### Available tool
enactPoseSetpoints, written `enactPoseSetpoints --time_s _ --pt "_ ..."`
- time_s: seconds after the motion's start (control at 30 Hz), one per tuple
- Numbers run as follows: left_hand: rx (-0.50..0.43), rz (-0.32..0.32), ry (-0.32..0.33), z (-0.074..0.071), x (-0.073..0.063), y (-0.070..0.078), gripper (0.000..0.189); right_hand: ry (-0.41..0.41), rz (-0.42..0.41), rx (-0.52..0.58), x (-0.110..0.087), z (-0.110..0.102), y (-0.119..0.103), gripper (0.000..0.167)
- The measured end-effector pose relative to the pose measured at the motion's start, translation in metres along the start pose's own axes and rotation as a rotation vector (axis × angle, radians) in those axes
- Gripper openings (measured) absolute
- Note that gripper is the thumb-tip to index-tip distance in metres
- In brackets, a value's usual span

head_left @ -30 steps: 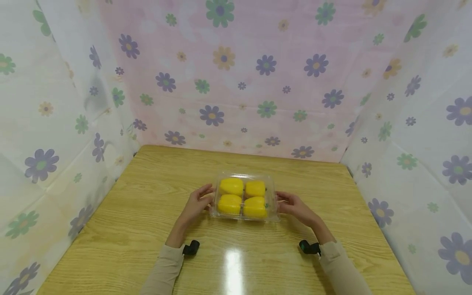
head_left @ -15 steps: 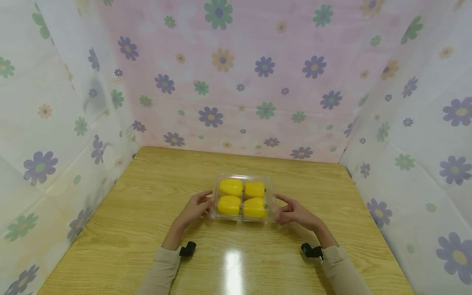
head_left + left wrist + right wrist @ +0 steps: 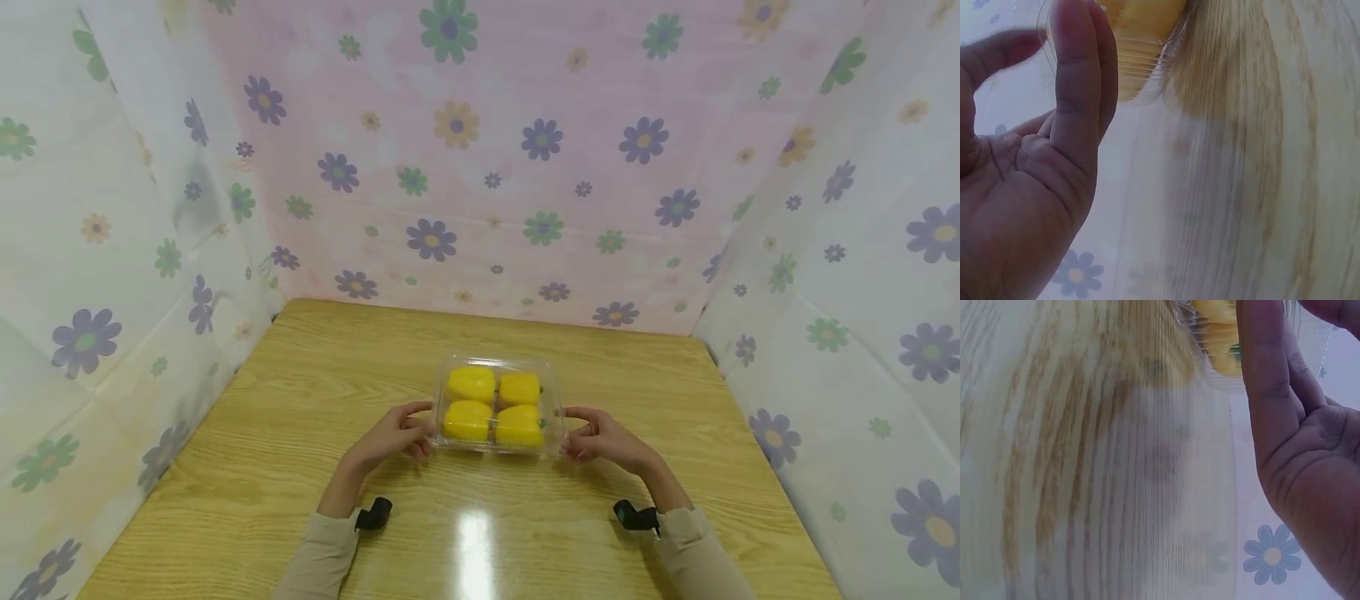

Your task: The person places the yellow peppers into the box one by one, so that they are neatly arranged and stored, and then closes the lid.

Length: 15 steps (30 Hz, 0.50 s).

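Note:
A clear plastic clamshell box [image 3: 498,451] lies on the table, holding several blocky yellow pieces [image 3: 468,421] that look like bell peppers in two rows. Its lid seems to be down. At the box's left side my left hand [image 3: 390,437] pinches the near part of the rim between thumb and fingers. Opposite it, my right hand [image 3: 607,440] grips the right side near the front corner. In the left wrist view, the ribbed box wall [image 3: 1138,59] shows beside the fingers [image 3: 1075,81]. The right wrist view shows fingers [image 3: 1266,381] along the wall, with fingertips cut off.
The wooden table [image 3: 337,358] extends around the box. Flower-printed cloth [image 3: 480,208] stands behind it and along both sides. Black wrist cameras [image 3: 636,515] sit at both sleeve cuffs.
Both hands have slid slightly toward the near corners of the box, and the lower fingers have drawn in. The left forearm has moved a little outward. The box stays almost in place.

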<state>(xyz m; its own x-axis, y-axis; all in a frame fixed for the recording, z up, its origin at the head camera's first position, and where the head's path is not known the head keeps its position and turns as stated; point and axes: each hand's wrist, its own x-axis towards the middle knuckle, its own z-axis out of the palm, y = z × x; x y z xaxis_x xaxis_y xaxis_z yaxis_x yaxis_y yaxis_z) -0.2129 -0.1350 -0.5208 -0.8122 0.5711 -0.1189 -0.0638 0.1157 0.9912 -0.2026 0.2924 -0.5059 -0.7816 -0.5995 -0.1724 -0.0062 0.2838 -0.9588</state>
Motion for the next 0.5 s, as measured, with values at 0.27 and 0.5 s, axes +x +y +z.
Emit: enactPoseSetpoints --time_s 0.27,0.5 --pt "-0.007 0.019 -0.033 0.0012 -0.0011 -0.0038 0.068 -0.010 0.007 0.015 -0.0010 0.0031 0.0028 0.074" --pt "-0.015 0.029 -0.033 0.0007 -0.0005 -0.0019 0.068 -0.005 0.031 0.025 0.0009 0.0026 0.0012 0.077"
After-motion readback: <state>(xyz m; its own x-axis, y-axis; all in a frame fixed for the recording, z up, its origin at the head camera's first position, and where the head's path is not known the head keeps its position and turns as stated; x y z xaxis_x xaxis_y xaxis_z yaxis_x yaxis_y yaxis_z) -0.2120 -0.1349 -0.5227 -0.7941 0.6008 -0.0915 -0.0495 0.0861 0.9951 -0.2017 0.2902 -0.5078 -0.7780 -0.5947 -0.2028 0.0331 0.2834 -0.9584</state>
